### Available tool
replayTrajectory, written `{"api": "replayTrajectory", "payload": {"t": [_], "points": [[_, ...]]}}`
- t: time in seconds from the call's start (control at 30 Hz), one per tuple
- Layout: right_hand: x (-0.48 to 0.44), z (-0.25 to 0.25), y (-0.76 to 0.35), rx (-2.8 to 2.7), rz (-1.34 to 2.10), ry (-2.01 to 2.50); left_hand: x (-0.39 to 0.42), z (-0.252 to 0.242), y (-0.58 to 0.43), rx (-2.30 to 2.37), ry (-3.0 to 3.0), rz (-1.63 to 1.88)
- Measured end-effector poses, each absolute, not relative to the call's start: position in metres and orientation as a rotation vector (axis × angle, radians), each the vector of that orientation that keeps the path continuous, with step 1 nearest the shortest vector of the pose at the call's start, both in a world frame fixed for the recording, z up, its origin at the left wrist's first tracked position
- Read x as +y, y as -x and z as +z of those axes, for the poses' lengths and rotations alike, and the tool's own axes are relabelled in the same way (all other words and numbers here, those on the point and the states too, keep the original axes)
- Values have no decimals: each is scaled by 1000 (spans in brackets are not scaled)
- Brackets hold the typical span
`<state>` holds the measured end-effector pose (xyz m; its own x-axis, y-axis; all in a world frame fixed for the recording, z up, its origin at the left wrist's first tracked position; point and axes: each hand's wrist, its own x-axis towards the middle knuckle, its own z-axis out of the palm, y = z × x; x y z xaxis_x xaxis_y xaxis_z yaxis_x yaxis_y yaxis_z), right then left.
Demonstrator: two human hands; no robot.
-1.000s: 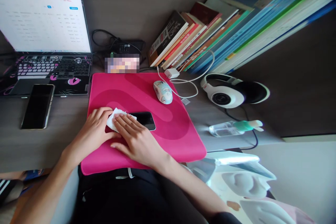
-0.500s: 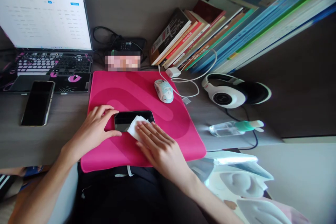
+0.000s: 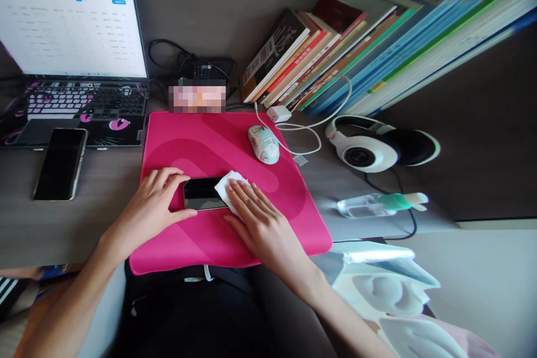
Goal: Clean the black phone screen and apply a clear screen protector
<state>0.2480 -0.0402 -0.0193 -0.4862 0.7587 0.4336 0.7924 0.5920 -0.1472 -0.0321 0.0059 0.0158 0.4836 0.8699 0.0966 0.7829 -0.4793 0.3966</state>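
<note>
A dark phone (image 3: 203, 193) lies flat on the pink mat (image 3: 201, 145), its right end covered. My left hand (image 3: 153, 201) grips the phone's left end, thumb at the near edge and fingers at the far edge. Under the fingers of my right hand (image 3: 260, 215) a folded white cloth (image 3: 229, 185) is pressed onto the phone's right part. The right thumb rests apart from the fingers, near the mat. A second phone (image 3: 61, 164) lies on the desk at the left, before the open laptop (image 3: 84, 106).
A patterned mouse (image 3: 264, 144) sits on the mat's far right. Beyond are a white charger (image 3: 279, 114) with its cable and a row of books (image 3: 319, 56). White headphones (image 3: 364, 151) and a clear spray bottle (image 3: 364, 205) lie at the right.
My right hand and the white cloth have slid right along the phone, uncovering more of its screen. My left hand keeps its hold. The view has shifted slightly.
</note>
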Motion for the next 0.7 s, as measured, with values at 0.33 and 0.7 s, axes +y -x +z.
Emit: {"api": "replayTrajectory", "payload": {"t": [0.33,0.7], "points": [[-63,-10,-253,-2354,-225,1272,5,13,35,1380,-2453,372],[-39,-23,-261,-2351,-191,1214,3,17,29,1414,-2449,401]]}}
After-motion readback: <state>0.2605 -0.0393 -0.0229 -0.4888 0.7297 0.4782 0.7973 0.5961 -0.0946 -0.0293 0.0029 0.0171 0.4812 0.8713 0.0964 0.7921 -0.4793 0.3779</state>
